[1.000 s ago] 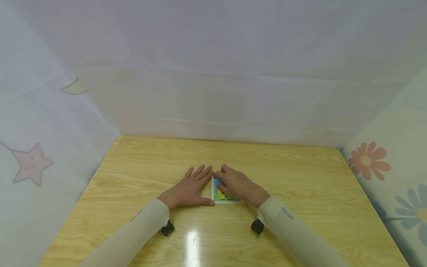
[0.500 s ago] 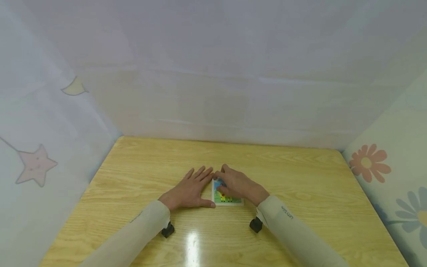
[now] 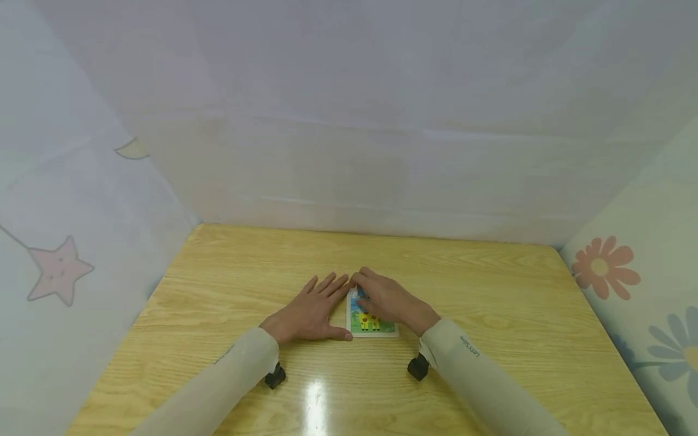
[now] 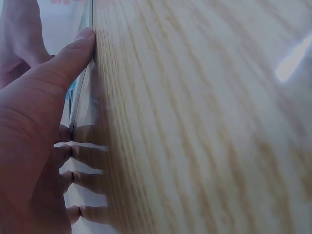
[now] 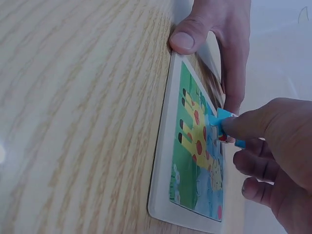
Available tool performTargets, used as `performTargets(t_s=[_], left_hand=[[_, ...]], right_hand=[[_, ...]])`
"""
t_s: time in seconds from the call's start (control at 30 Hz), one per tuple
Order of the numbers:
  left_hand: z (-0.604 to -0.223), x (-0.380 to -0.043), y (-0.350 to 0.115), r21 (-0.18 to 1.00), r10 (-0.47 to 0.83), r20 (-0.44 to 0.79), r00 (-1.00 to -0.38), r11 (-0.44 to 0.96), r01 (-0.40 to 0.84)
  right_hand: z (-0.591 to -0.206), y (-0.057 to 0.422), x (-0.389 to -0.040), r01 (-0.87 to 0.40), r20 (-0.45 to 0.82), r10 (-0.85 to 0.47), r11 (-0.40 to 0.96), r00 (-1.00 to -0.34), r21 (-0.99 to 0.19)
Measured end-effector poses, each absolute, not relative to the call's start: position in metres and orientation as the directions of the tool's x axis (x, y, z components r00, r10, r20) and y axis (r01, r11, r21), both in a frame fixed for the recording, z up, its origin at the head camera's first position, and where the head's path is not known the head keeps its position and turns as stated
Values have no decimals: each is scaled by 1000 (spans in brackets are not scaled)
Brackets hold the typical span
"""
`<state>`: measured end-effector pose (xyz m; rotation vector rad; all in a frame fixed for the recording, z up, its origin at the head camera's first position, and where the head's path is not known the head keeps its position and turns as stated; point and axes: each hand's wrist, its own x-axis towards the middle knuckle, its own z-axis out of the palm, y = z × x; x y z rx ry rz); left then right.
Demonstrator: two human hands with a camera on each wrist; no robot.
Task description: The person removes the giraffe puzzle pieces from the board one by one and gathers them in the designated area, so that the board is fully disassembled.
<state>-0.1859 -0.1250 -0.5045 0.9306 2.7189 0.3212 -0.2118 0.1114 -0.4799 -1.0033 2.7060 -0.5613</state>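
A small picture puzzle in a white frame (image 5: 165, 170) lies on the table, showing a yellow giraffe with red spots on green and blue. Over its upper left part in the head view, my right hand (image 3: 389, 298) pinches a blue puzzle piece (image 5: 225, 116) between thumb and fingers. The piece stands tilted up from the picture in the right wrist view. Flat beside the frame's left edge lies my left hand (image 3: 313, 309), fingers spread. Its thumb (image 5: 183, 41) touches the near left corner, and its forefinger reaches the far left corner.
The wooden table (image 3: 480, 272) extends around the puzzle on every side. Pale cloth walls stand behind and at both sides, printed with a pink star (image 3: 60, 270) and flowers (image 3: 600, 266). Dark wrist cameras (image 3: 417, 367) hang below both sleeves.
My right fingertips have shifted slightly up and back, and the thumb has moved away from the giraffe. A pale patch now shows at the puzzle's upper left. My left hand stays in place.
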Motion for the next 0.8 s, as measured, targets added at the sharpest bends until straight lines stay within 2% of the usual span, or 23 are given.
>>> performTargets(t_s=[0.27, 0.47, 0.8], left_hand=[[-505, -186, -124, 277, 623, -177, -762, 775, 568], [-506, -187, -123, 278, 626, -176, -760, 772, 572], [-508, -190, -119, 272, 623, -176, -762, 775, 570]], right_hand=[[-483, 114, -217, -520, -52, -647, 655, -760, -548], [-473, 120, -220, -431, -98, -650, 602, -753, -672], [-461, 151, -229, -362, -119, -607, 608, -786, -707]])
